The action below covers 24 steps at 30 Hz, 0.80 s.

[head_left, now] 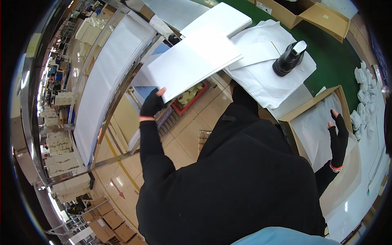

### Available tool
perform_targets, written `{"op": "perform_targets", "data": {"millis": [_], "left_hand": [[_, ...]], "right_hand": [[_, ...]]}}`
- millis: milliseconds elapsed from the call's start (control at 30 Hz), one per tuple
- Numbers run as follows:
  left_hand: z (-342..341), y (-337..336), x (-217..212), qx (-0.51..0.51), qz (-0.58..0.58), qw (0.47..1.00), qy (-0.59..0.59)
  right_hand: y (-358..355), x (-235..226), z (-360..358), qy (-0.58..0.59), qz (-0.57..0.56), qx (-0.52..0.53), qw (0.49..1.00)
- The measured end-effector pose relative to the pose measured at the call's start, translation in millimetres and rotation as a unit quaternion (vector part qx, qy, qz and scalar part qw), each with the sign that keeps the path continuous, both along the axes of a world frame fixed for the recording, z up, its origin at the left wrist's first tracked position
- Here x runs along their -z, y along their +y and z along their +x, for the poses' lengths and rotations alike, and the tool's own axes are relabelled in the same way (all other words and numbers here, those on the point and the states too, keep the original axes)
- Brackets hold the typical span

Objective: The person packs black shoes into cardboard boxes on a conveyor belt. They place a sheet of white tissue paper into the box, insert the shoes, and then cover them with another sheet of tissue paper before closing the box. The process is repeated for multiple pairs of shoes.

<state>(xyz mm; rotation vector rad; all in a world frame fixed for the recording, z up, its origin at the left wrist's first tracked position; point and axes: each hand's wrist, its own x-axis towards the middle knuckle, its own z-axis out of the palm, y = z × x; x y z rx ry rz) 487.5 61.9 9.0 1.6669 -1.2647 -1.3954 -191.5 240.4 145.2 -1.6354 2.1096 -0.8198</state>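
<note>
My left hand (153,104), in a black fingerless glove, grips the near corner of a flat white paper sheet (196,63), its thumb on top. The sheet stretches up to the right, partly over a stack of white sheets (224,17). My right hand (338,136), gloved the same way, is over an open cardboard shoebox (345,102) lined with white tissue paper (310,122). Its thumb and index finger are apart, and I see nothing in it. A black shoe (286,61) with white stuffing in its opening rests on a pile of white paper (261,85).
Another open brown box (322,18) stands on the green table surface (326,53). Crumpled white paper wads (361,102) line the right side. Below the sheet is a red crate (188,104); a metal-framed rack with a white-covered shelf (108,77) is on my left.
</note>
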Motion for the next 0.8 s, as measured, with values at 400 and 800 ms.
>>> {"op": "perform_targets", "data": {"millis": [400,800], "left_hand": [[128.1,125.5,-28.0,-0.191,-0.003,0.975,-0.116],[15.5,-33.1,92.1,0.082,-0.350,0.740,-0.568]], "right_hand": [[-12.1,7.5,10.2,-0.044,0.029,-0.045,0.998],[5.9,1.5,17.4,-0.042,0.034,-0.018,0.998]]}}
